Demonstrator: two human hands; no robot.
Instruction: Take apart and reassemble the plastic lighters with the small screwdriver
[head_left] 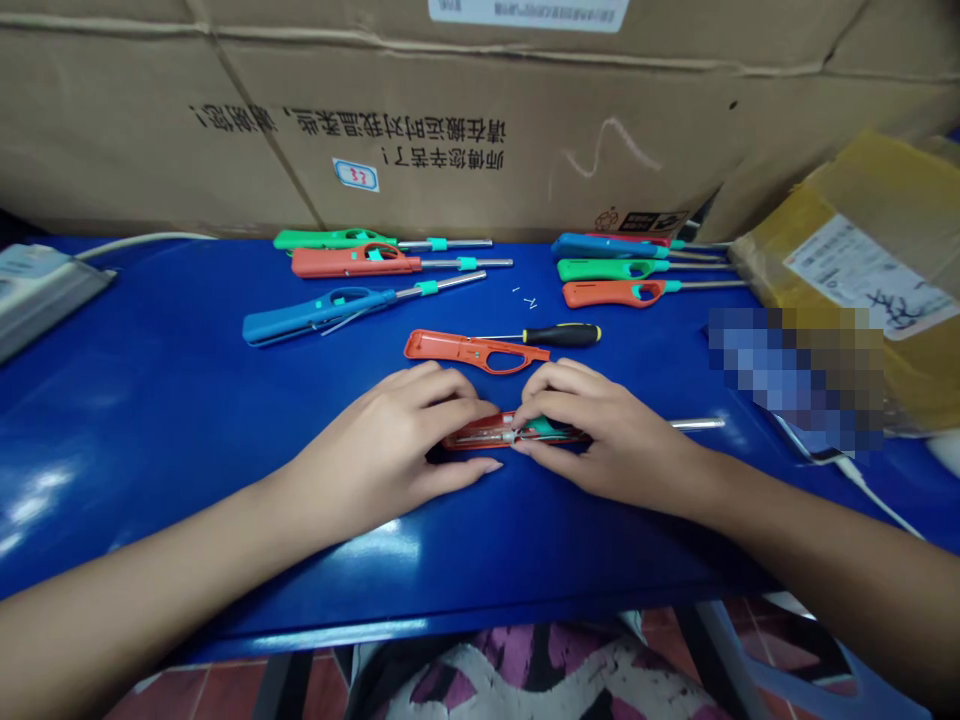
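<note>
An opened red gas lighter (469, 437) lies on the blue table, its inner parts and a green piece showing, its metal tube pointing right. My left hand (390, 430) is closed around its left end, thumb on the near side and fingers on the far side. My right hand (630, 435) is closed over the middle of the lighter, fingertips at the inner parts; its palm hides some of the casing. Just beyond lies the loose orange casing half (435, 346), with a black and yellow screwdriver (562, 335) touching it. Several tiny screws (529, 302) lie behind the screwdriver.
Long lighters, including a blue one (300, 322), lie at the back left; more, including an orange one (611, 293), lie back right. A large cardboard box (450, 190) walls off the back. At right are a taped parcel (825, 230) and a blurred-out device with a cable.
</note>
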